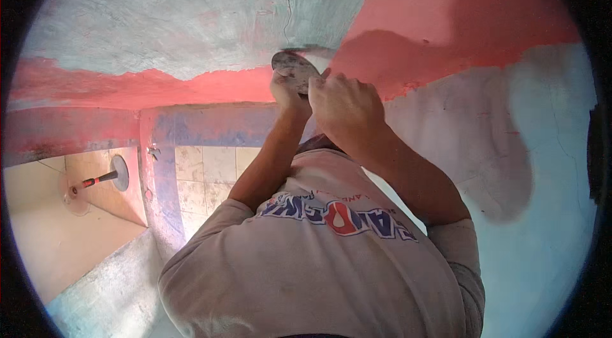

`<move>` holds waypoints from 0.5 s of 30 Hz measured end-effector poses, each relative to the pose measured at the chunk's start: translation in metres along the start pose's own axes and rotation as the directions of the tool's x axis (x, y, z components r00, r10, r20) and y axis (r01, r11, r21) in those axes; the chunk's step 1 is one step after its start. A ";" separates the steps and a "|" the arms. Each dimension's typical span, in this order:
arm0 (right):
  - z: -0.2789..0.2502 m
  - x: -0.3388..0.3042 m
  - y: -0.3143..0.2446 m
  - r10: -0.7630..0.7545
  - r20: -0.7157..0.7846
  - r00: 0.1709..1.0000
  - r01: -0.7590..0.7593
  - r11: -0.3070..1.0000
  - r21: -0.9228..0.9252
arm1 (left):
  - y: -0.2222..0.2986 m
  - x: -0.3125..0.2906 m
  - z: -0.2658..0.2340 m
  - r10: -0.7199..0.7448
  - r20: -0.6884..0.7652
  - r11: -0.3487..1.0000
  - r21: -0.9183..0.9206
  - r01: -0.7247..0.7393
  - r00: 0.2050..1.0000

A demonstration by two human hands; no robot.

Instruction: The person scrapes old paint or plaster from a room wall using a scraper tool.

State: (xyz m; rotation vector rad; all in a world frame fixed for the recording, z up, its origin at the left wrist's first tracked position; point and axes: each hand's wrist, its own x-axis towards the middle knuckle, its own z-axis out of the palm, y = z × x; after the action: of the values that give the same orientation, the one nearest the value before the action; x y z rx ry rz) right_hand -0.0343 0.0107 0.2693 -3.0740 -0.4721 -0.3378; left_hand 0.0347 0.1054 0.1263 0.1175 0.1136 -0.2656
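Both my hands are together in front of my chest, close to the painted surface. A round, flat, grey plate (294,71) with dark smudges sits between them; its exact kind I cannot make out. My left hand (288,97) is closed at the plate's lower edge, its fingers partly hidden behind it. My right hand (347,103) is closed against the plate's right side, thumb and fingers pinched together. Just behind the plate, a pale, shiny piece partly shows; whether it belongs to the plate I cannot tell.
Grey-green paint (185,13) with a thin crack meets pink paint (440,19) above. Light blue wall (554,210) lies at the right. Beyond an opening at the left are a red-and-black handle (95,180) beside a grey disc (119,173). Pale tiles (220,164) show nearby.
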 end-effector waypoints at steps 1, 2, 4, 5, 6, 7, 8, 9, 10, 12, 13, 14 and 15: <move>-0.010 0.000 -0.002 0.074 0.108 0.991 -0.073 0.997 -0.013 | -0.005 -0.005 0.023 0.003 -0.162 0.997 0.075 0.009 0.987; 0.001 -0.001 0.002 0.075 0.110 0.991 -0.074 0.997 -0.011 | -0.007 -0.012 0.037 0.017 -0.317 0.988 0.148 0.032 0.948; 0.031 0.003 0.013 -0.013 -0.042 0.999 0.014 1.000 0.027 | -0.001 0.017 -0.040 0.033 -0.146 0.988 0.153 -0.010 0.989; 0.024 0.002 0.007 -0.026 -0.040 0.999 0.027 0.999 0.032 | 0.004 0.026 -0.070 0.055 0.019 0.986 0.155 -0.057 0.998; 0.015 0.003 0.008 0.027 0.089 0.996 -0.031 0.999 0.040 | -0.002 0.022 -0.046 0.045 0.016 0.987 0.156 -0.047 0.999; 0.008 0.007 0.014 0.070 0.212 0.975 -0.081 0.996 0.040 | -0.012 0.011 0.009 0.055 -0.143 0.977 0.210 -0.024 0.988; 0.000 0.003 0.011 0.057 0.220 0.974 -0.069 0.996 0.049 | -0.016 -0.007 0.038 0.088 -0.310 0.966 0.259 -0.005 0.947; -0.011 0.001 0.009 0.065 0.209 0.976 -0.080 0.995 0.064 | -0.016 -0.010 0.033 0.102 -0.314 0.966 0.257 -0.019 0.944; -0.014 0.004 0.010 0.078 0.193 0.978 -0.093 0.993 0.074 | -0.015 -0.001 0.018 0.137 -0.272 0.965 0.253 -0.067 0.953; 0.000 0.012 0.023 0.062 0.116 0.991 -0.070 0.995 0.066 | -0.017 0.018 -0.003 0.158 -0.225 0.965 0.239 -0.103 0.962; 0.007 0.011 0.026 0.045 0.051 0.998 -0.048 0.996 0.069 | -0.014 0.024 -0.018 0.104 -0.209 0.974 0.218 -0.057 0.972; -0.001 0.009 0.020 0.027 0.055 0.998 -0.032 0.997 0.075 | -0.007 0.027 -0.032 0.068 -0.191 0.980 0.197 -0.030 0.979; -0.017 0.006 0.013 0.036 0.109 0.993 -0.043 0.997 0.066 | -0.004 0.027 -0.046 0.038 0.159 0.998 0.041 -0.045 0.986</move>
State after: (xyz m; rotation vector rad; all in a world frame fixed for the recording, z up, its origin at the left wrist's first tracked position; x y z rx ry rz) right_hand -0.0282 -0.0008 0.2871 -3.0412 -0.4154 -0.1515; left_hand 0.0546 0.1007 0.0771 0.1424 -0.0531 -0.2346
